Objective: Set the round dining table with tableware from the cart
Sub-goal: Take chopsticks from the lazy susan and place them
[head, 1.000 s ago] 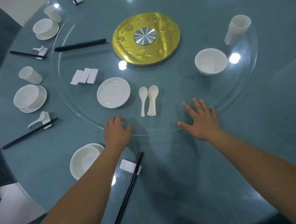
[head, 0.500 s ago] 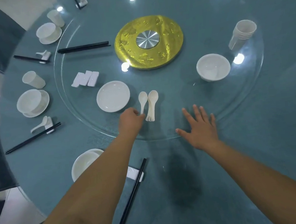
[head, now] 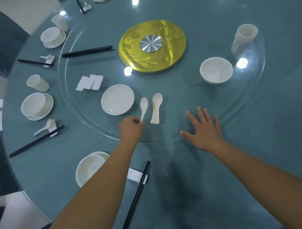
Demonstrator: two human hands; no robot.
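— From the head camera, what is the left hand (head: pixel 132 128) doing?

— Its fingers are curled and pinch the handle end of a single white spoon (head: pixel 143 108). The spoon is small, glossy, with its bowl pointing away from the hand, and lies on the glass turntable (head: pixel 253 103).

— And the right hand (head: pixel 204 128)?

— Flat, fingers spread, pressing the near edge of the turntable and holding nothing.

— What lies between the hands?

— A nested stack of white spoons (head: pixel 156 108), just to the right of the pinched one and apart from it.

— Around the left hand?

— A white plate (head: pixel 117 99) just beyond it to the left. Under the left forearm sit a bowl on a plate (head: pixel 90 168), a white rest (head: pixel 137 175) and black chopsticks (head: pixel 133 203).

— Beyond the right hand?

— A white bowl (head: pixel 216 69) and stacked cups (head: pixel 243 37).
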